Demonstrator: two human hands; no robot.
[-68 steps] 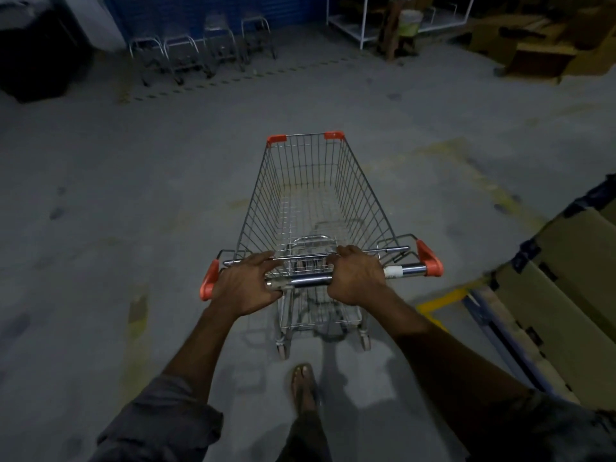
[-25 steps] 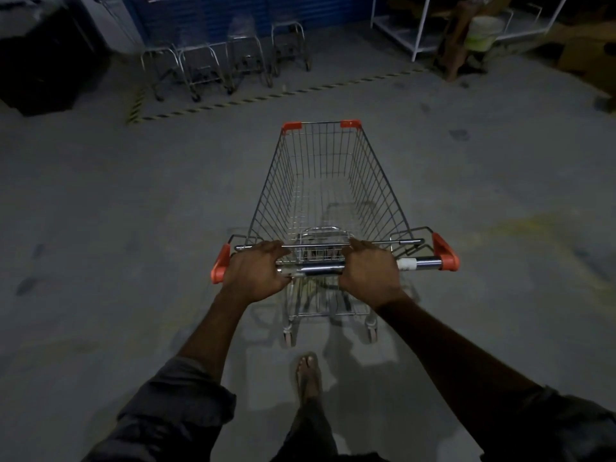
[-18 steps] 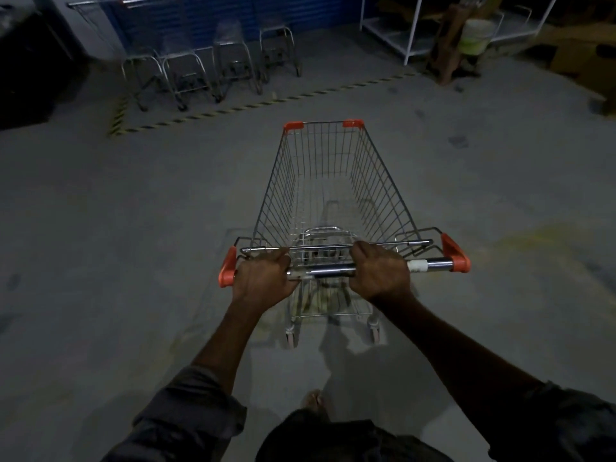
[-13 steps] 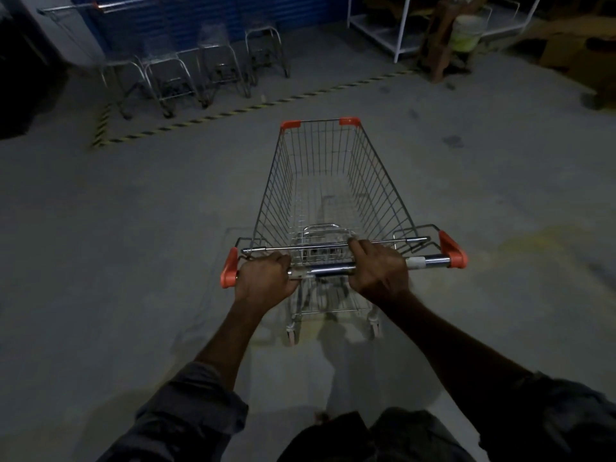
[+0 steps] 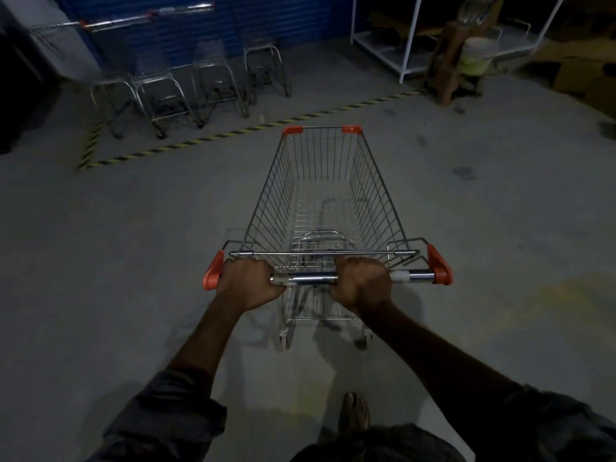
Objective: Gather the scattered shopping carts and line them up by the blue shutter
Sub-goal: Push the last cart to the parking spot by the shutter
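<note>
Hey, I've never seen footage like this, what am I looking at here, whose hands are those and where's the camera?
There is no machine here. The camera sits on a person's head, looking forward and down, so you see their own arms. The left hand and right hand both grip the handle of an empty wire cart on a concrete floor. Ahead, behind a striped floor line, parked carts stand in a row by a blue shutter. A white rack stands to the right.

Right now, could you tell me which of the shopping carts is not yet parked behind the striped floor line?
The cart being pushed: both hands grip its handle bar, and it stands on open floor short of the striped line. The other carts stand beyond the line, against the blue shutter.
</note>
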